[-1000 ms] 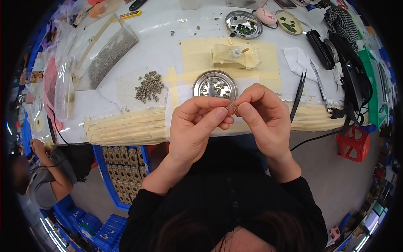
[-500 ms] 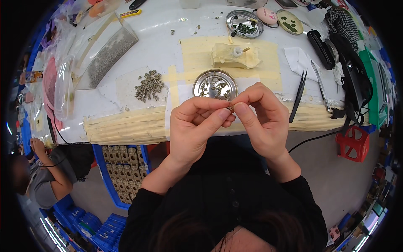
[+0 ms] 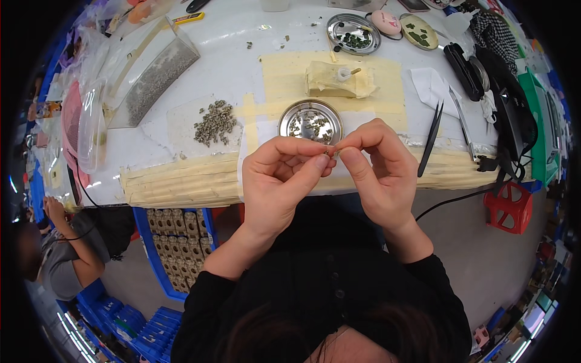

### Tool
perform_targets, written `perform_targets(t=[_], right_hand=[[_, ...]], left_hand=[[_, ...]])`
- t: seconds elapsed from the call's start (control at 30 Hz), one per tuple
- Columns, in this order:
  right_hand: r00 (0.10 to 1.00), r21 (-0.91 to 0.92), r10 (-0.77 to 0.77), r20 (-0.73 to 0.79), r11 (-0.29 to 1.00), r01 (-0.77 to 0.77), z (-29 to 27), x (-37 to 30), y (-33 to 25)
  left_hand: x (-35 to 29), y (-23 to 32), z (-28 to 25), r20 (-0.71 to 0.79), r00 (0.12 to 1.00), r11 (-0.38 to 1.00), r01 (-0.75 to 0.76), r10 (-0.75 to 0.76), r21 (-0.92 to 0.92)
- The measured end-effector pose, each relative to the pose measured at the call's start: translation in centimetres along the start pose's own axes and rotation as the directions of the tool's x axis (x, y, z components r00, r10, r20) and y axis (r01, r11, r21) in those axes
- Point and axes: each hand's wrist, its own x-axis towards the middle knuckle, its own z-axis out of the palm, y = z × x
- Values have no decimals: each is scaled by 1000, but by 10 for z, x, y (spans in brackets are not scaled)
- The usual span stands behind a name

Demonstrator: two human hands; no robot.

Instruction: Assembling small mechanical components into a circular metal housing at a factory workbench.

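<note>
Between the fingertips of my left hand (image 3: 272, 181) a tiny metallic part (image 3: 327, 153) is pinched. My right hand (image 3: 382, 175) is closed too, thumb and forefinger pressed together right beside the part. Whether the right fingers grip it or something else is too small to tell. Just beyond the fingertips stands a round metal dish (image 3: 310, 104) holding small parts. Left of it, a pile of small grey metal parts (image 3: 215, 123) lies on a clear sheet. Behind the dish, a block wrapped in yellowish tape (image 3: 330, 83) carries a short upright stick.
Black tweezers (image 3: 430, 139) and a thin metal tool (image 3: 462, 124) lie on the right. Further back is a round dish with dark pieces (image 3: 354, 34). A clear bin of grey granules (image 3: 154, 78) stands left. Below are a blue crate (image 3: 162, 266) and a red stool (image 3: 509, 207); another person sits left.
My left fingertips have shifted slightly left with the tiny part, so a small gap shows between it and the right thumb. The surroundings look the same.
</note>
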Motion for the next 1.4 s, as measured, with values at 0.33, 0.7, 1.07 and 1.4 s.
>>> perform_targets(t=[0.33,0.7,1.07,1.4], right_hand=[[935,-270,-353,-8,901,338,6,-8,3],[950,-175,-310,-41,938,299,7,-8,5],[975,38,-219,-33,975,220,6,-12,2],[955,-37,-297,-16,954,296,6,-11,3]], left_hand=[[0,2,3,-64,996,990,-52,60,128],[1,9,4,-15,994,979,-106,110,175],[4,6,-2,44,998,999,-45,46,-24],[-1,8,-3,82,986,964,-157,142,213]])
